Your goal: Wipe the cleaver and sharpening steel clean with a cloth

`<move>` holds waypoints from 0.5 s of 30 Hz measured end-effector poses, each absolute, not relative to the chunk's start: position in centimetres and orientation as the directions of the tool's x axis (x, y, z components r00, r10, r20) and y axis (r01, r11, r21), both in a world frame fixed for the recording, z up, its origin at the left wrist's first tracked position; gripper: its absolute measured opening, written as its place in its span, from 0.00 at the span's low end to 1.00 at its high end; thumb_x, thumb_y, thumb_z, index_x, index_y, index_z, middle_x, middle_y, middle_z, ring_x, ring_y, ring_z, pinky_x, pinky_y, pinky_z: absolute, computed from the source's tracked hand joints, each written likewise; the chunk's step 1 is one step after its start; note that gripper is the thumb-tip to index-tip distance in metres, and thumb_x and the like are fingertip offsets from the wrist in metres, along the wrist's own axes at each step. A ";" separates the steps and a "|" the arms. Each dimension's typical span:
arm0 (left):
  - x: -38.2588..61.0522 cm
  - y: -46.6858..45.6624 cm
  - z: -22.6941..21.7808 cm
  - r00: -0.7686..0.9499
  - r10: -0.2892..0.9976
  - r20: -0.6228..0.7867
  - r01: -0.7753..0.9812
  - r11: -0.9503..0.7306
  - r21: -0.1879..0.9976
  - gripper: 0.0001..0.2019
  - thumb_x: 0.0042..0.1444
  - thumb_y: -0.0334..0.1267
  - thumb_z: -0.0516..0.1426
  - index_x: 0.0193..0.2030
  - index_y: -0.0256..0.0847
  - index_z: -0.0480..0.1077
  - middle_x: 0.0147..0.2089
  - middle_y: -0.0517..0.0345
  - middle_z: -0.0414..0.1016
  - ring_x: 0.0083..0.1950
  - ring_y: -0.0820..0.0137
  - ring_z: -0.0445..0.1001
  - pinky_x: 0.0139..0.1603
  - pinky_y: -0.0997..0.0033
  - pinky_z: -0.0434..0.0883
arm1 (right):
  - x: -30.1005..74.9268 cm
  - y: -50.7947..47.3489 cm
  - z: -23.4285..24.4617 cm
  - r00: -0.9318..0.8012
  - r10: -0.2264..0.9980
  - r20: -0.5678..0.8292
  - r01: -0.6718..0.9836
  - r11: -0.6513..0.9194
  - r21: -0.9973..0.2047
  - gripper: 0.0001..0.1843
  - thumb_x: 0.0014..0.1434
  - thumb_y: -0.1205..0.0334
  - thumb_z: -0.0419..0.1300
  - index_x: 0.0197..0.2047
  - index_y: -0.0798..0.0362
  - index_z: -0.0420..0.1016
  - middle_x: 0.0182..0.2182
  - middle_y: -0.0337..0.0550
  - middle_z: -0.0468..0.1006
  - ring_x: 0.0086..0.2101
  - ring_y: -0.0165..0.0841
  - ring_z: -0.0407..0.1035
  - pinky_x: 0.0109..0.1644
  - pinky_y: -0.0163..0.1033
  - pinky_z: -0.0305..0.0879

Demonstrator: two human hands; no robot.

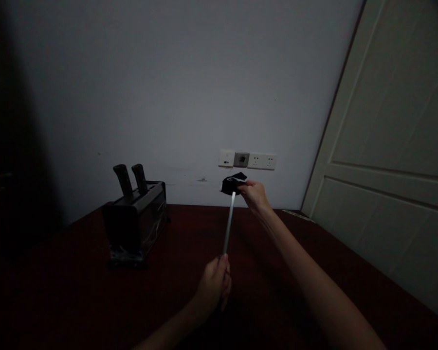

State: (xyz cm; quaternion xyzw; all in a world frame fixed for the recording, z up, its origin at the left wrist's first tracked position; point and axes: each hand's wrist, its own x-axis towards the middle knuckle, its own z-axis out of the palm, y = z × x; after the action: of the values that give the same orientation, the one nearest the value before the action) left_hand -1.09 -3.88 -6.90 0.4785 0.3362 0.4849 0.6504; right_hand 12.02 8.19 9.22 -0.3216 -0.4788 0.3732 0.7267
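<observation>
My left hand (213,287) is closed around the handle end of what looks like a knife (229,221); the handle is hidden in the fist. Its narrow silver blade points up and away from me. At the far end of the blade, my right hand (253,194) pinches a black cloth (230,184) with pale edges. The cloth covers or sits right behind the tip; which of the two I cannot tell. To the left stands a dark knife block (135,218) with two black-handled knives (131,180) in its top.
A dark red table (190,233) runs back to a pale wall (190,87). White sockets (262,161) and a grey outlet plate (241,159) are set low in the wall. A panelled door (387,146) borders the table at the right. The light is dim.
</observation>
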 end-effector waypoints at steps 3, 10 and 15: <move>-1.1 -4.2 -6.9 0.333 0.942 0.045 -0.302 0.061 0.951 0.26 0.43 0.65 0.53 0.25 0.41 0.55 0.11 0.74 0.50 0.09 0.83 0.48 0.07 0.83 0.48 | 13.1 8.5 9.8 0.313 0.827 0.466 -0.285 0.550 -0.785 0.07 0.34 0.71 0.61 0.23 0.56 0.74 0.22 0.38 0.75 0.29 0.31 0.67 0.39 0.39 0.63; -1.5 -4.5 -5.4 0.442 0.891 0.100 -0.384 0.087 0.919 0.25 0.44 0.63 0.53 0.26 0.41 0.57 0.10 0.74 0.49 0.10 0.82 0.46 0.05 0.83 0.50 | 14.5 6.4 7.4 0.229 0.891 0.391 -0.348 0.450 -0.823 0.08 0.36 0.67 0.66 0.24 0.55 0.73 0.23 0.40 0.75 0.30 0.33 0.69 0.40 0.42 0.64; -1.9 -4.0 -4.5 0.388 0.916 0.106 -0.431 0.078 0.899 0.25 0.44 0.63 0.54 0.26 0.41 0.55 0.10 0.74 0.49 0.10 0.82 0.45 0.04 0.83 0.52 | 12.4 2.6 3.4 0.030 0.964 0.266 -0.361 0.258 -0.896 0.14 0.39 0.61 0.68 0.33 0.55 0.77 0.26 0.42 0.77 0.30 0.34 0.71 0.36 0.40 0.64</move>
State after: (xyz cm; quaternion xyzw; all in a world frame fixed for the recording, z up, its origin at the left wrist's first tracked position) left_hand -1.91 -3.99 -4.50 0.4703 0.2579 0.4895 0.6875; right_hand 12.40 2.62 3.36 -0.3223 -0.4671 0.5166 0.6411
